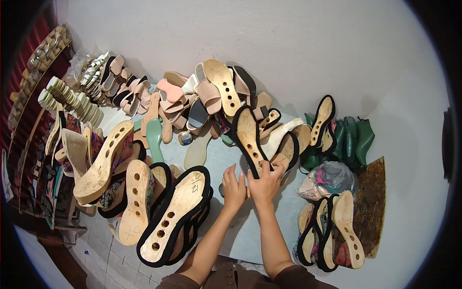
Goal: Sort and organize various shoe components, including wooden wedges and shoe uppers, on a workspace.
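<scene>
Both hands on a black-edged wooden sole at centre.
Nearest you, your left hand (pixel 234 189) rests fingers spread beside your right hand (pixel 265 185), which grips the heel of the sole (pixel 249 139). It tilts toward twelve o'clock off the pale tabletop (pixel 219 159): tan, punched with holes, black-bound. Judging by this, you're mid-pickup; next needs a firm lift clear of the pile of shoes (pixel 211 94).

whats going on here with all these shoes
A person works at a pale blue table heaped with unfinished wedge sandals and wooden soles. Both hands meet on one black-edged wooden sole standing on end: the right hand grips its lower end and the left hand rests right beside it. Similar drilled soles lie to the left, green shoe lasts stand at the right, and a plastic bag of scraps sits near them.
</scene>
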